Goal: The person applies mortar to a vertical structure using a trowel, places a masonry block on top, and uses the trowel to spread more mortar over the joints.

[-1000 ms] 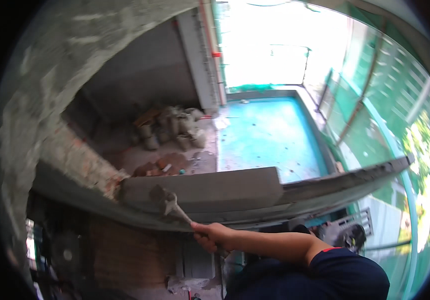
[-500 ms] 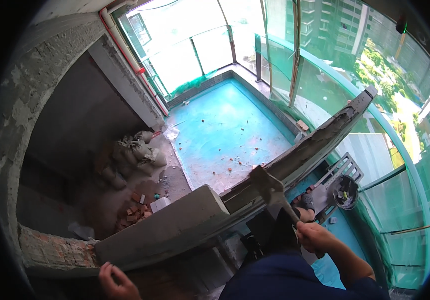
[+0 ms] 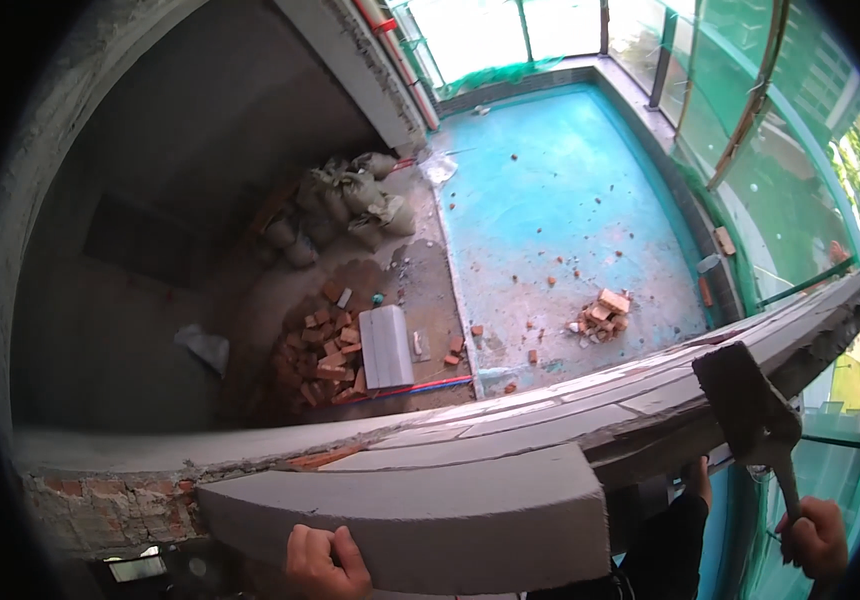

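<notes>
A long grey block (image 3: 420,520) lies on top of the low wall, its left end next to a rough broken brick edge (image 3: 115,515). Against its near face is my left hand (image 3: 328,562), fingers bent and side by side, thumb a little apart; their tips seem to rest on the block. At the right, my right hand (image 3: 816,540) is closed around the handle of a mortar-caked trowel (image 3: 747,405). The trowel's dark, squarish blade is raised in front of the wall top (image 3: 640,395), where rows of grey blocks and wet mortar show.
Beyond the wall lie a heap of broken red bricks (image 3: 330,345), a pale grey block (image 3: 385,345), stacked sacks (image 3: 340,205) and a small brick pile (image 3: 602,315) on the blue-coated floor (image 3: 550,180). Glass panels with green netting (image 3: 780,220) line the right side.
My view has swung toward the left and down. My left hand has come across to the block's near face. My right hand and the trowel now appear farther right.
</notes>
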Tool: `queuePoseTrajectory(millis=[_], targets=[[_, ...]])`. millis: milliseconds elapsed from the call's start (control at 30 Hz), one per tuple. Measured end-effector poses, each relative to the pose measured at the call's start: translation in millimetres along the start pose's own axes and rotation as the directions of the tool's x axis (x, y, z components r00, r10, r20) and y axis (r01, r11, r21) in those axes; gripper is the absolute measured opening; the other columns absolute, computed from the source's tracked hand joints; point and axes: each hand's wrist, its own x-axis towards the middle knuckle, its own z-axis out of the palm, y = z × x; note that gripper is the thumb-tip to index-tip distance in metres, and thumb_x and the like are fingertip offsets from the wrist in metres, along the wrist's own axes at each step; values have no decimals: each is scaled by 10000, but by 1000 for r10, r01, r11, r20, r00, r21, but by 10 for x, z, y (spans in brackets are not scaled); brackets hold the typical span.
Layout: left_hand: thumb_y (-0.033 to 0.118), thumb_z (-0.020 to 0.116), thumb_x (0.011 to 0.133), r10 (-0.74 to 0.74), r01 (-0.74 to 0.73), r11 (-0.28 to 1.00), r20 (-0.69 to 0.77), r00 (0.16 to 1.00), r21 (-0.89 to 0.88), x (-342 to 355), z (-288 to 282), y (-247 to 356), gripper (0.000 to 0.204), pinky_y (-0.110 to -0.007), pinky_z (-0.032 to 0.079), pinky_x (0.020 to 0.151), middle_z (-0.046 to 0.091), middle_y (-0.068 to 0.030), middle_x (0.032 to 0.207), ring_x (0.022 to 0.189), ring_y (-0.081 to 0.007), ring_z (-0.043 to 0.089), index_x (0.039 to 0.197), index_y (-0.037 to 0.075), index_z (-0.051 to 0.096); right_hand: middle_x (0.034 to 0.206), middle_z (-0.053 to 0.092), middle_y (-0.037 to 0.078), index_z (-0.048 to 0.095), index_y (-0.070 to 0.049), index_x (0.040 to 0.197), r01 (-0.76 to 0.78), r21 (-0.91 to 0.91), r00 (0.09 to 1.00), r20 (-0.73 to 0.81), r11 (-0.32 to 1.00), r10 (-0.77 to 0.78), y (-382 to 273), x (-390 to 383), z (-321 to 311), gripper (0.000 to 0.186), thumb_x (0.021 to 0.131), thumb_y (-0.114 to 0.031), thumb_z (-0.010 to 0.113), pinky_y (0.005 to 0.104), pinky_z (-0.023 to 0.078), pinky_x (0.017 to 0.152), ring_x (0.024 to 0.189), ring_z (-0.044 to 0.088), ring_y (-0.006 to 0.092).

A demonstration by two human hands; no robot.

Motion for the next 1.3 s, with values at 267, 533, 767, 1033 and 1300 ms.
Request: queuePoseTrajectory(millis=[267, 533, 767, 1033, 1300], targets=[[144, 555, 923, 37, -35, 999, 53, 998, -31, 223, 12, 198, 322, -455, 330, 537, 371, -166, 653, 600, -378, 414, 660, 29, 410, 557, 524, 166, 565, 36, 725, 49, -605, 993, -58, 795, -106, -629, 1378, 219, 260, 915, -140, 540, 365, 389, 500, 496, 521, 293], [137, 546, 932, -21, 21, 992, -2, 1000, -128, 217, 20, 173, 343, -434, 291, 511, 332, -151, 632, 559, -347, 374, 644, 25, 396, 662, 600, 178, 635, -54, 765, 249, -877, 944, 314, 410, 98, -1459, 1870, 589, 313, 934, -285, 507, 490, 468, 659, 688, 584, 410], [127, 558, 923, 38, -45, 984, -41, 998, -173, 226, 93, 125, 336, -434, 299, 507, 350, -148, 623, 549, -343, 391, 637, 33, 410, 697, 607, 197, 633, -53, 785, 271, -869, 911, 370, 413, 180, -1730, 1864, 844, 351, 953, -318, 478, 494, 466, 678, 741, 591, 415], [131, 581, 904, -17, -15, 959, -111, 994, -284, 150, 27, 184, 316, -422, 322, 505, 368, -139, 616, 550, -337, 406, 637, 59, 430, 700, 634, 189, 686, -16, 861, 210, -814, 793, 466, 542, 392, -2137, 2064, 1540, 382, 975, -315, 478, 432, 479, 640, 632, 591, 323], [142, 583, 903, 5, -25, 963, -73, 997, -267, 104, -33, 98, 320, -415, 319, 502, 366, -132, 614, 545, -326, 399, 635, 65, 427, 849, 671, 186, 680, 9, 1020, 208, -767, 605, 589, 607, 536, -2515, 2170, 2646, 513, 1014, -413, 387, 399, 501, 787, 783, 626, 286]])
